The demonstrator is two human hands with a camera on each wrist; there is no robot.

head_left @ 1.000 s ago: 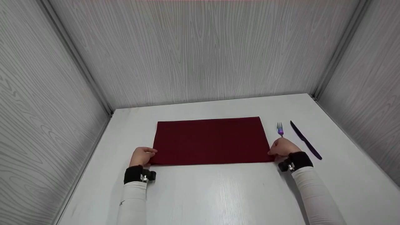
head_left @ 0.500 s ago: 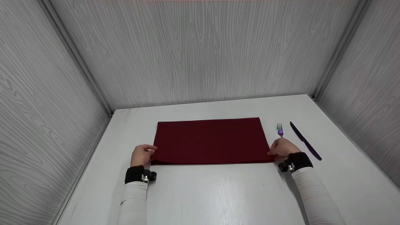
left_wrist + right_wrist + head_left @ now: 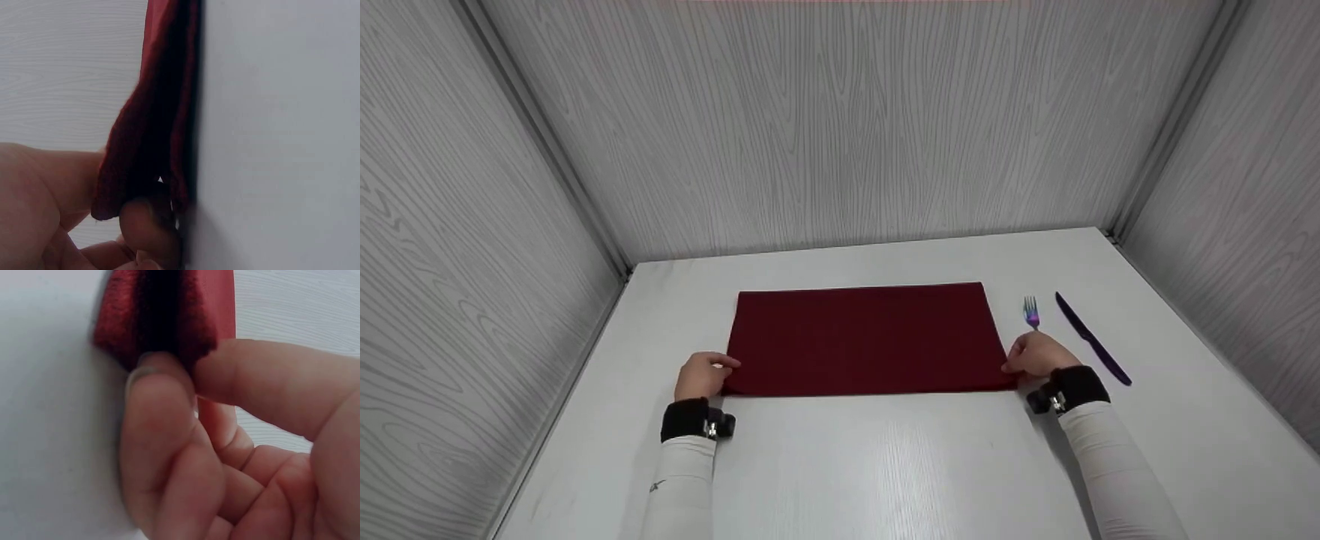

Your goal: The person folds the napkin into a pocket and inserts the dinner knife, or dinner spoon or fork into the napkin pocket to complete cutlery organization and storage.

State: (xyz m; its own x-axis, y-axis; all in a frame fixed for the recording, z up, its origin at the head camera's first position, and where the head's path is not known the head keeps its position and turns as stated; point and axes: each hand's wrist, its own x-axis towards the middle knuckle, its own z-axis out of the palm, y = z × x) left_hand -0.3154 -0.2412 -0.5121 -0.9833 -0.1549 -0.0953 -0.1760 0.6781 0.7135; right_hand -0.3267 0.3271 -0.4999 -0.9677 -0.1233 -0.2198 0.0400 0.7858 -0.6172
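Note:
A dark red cloth [image 3: 862, 341] lies folded in a rectangle on the white table, its open edge toward me. At its near left corner my left hand [image 3: 701, 376] pinches the upper layer. In the left wrist view one fingertip [image 3: 147, 228] sits in the dark gap between the two layers. The near right corner is pinched by my right hand [image 3: 1041, 354]. Its thumb and finger hold the upper layer [image 3: 198, 315] in the right wrist view, one tip reaching into the fold.
Just beyond my right hand lies a fork [image 3: 1031, 313] with a rainbow sheen, its handle hidden by the hand. A dark purple table knife [image 3: 1091, 336] lies slanted to its right. Grey wood-grain panels [image 3: 840, 127] wall the table [image 3: 840, 465] at the back and sides.
Half a second ago the cloth's near left edge was raised with a dark gap showing; now it lies lower. My left hand has shifted slightly right and nearer. The right hand stays put.

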